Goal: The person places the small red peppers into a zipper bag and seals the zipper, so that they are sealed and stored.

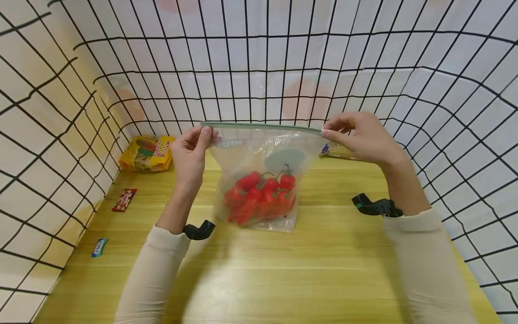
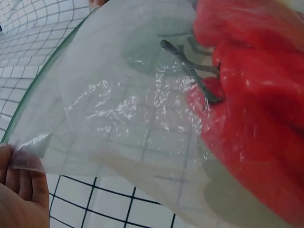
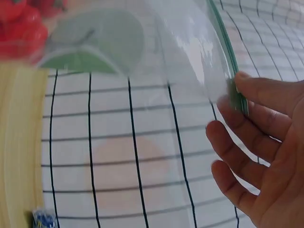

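A clear zip-top bag (image 1: pixel 243 157) with a green seal strip hangs upright over the table, its top edge stretched between both hands. Red peppers (image 1: pixel 259 198) with green stems fill its lower part; they loom large in the left wrist view, where the peppers (image 2: pixel 261 104) press against the plastic. My left hand (image 1: pixel 191 150) pinches the bag's top left corner between thumb and fingers. At the opposite corner my right hand (image 1: pixel 362 135) pinches the end of the green strip. In the right wrist view, thumb and forefinger of the right hand (image 3: pixel 270 137) meet on that strip, other fingers loosely bent.
On the wooden table (image 1: pixel 283 279), a yellow food packet (image 1: pixel 146 154) lies at the back left, with a red wrapped snack (image 1: pixel 124 200) and a small blue-green wrapper (image 1: pixel 99 247) nearer. Another packet (image 1: pixel 340 151) is partly behind the right hand. Black wire mesh (image 1: pixel 267 72) encloses the sides and back.
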